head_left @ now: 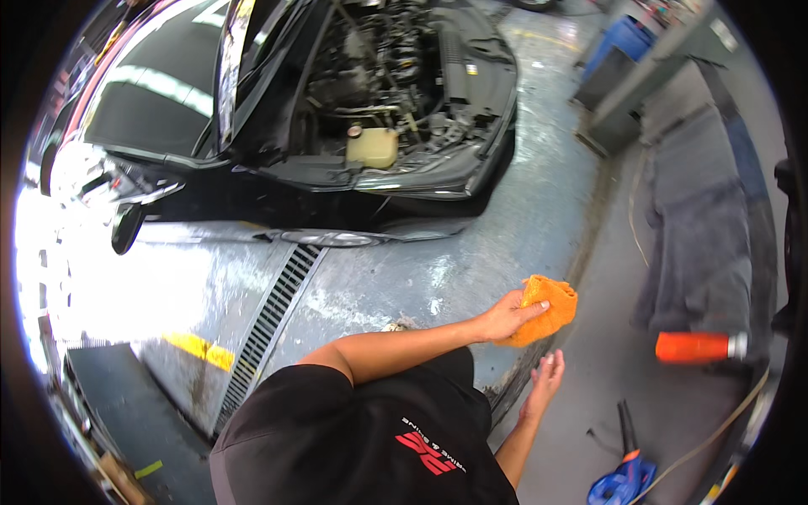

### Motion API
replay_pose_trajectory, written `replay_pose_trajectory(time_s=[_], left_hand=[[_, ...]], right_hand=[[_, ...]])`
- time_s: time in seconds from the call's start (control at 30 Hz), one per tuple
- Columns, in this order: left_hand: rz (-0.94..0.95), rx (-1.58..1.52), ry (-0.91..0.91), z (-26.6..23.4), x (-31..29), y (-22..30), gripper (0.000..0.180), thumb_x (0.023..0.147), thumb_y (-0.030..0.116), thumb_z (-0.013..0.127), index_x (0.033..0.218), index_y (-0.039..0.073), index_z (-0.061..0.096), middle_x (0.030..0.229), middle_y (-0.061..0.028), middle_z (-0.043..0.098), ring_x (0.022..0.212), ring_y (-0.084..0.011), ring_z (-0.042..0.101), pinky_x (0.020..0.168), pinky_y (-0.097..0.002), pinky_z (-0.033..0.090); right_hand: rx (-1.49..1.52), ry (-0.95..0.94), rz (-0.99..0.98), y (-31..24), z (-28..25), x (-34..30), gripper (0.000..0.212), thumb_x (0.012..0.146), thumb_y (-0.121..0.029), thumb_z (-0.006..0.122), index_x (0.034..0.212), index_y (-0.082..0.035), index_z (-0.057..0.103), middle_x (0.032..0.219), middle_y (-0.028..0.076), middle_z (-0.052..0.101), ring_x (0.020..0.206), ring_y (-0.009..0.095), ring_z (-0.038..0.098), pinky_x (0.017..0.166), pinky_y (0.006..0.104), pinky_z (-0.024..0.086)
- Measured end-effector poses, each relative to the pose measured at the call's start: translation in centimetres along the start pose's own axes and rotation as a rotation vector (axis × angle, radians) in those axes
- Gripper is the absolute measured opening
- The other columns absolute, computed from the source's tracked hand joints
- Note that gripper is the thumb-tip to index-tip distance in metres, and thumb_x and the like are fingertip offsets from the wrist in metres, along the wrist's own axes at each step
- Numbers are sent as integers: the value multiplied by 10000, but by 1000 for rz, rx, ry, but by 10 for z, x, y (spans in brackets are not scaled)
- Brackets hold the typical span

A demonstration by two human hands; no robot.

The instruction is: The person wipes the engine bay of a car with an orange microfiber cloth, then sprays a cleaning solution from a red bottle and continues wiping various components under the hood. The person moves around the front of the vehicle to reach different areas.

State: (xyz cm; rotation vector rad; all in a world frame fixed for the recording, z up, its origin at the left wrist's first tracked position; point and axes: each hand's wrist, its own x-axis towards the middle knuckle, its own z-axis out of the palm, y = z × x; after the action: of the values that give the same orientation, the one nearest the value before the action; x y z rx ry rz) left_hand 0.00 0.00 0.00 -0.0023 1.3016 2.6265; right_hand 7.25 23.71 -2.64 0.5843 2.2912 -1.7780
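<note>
A slotted floor drain (271,324) runs toward a black car (290,202)

Glare whites out the floor (198,282) at left, reflections streak the car's glass (156,114), and edges bend into black.

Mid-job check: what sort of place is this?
Probably a car workshop or detailing bay: a black car with its engine bay exposed, a slotted floor drain, and an orange cloth in the left hand.
</note>
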Motion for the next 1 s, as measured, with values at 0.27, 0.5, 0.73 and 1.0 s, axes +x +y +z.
replay_pose_trajectory(time_s=[0.27,0.5,0.73,1.0], left_hand=[[91,765,1363,-249,-19,82,317,1095,331,631,1117,25,709,875,-69,704,799,-173,641,731,-374,537],[-194,1221,1916,-444,-22,191,517,1100,338,522,1488,0,568,1510,-315,574,1423,-499,515,1189,-555,425],[-703,1262,2000,-523,-9,161,692,1085,494,511,1686,180,373,1697,-413,203,1619,-566,78,1295,-657,137],[-695,1171,1940,-442,69,108,759,1063,426,584,1714,178,283,1650,-446,242,1592,-584,159,1282,-695,105]], right_hand=[[-514,-363,-104,61,21,212,638,1137,-325,550,1669,-36,347,1510,253,490,1360,338,569,1140,426,455],[-783,-499,-136,5,13,407,657,1135,-354,558,1675,-41,354,1495,173,569,1297,280,606,1109,395,471],[-621,-441,198,-32,89,497,701,1133,-449,525,1689,-63,339,1586,145,546,1303,276,610,1037,397,508],[-888,-763,134,-19,179,499,721,1133,-451,531,1671,-12,338,1495,193,600,1217,256,652,1054,377,511]])
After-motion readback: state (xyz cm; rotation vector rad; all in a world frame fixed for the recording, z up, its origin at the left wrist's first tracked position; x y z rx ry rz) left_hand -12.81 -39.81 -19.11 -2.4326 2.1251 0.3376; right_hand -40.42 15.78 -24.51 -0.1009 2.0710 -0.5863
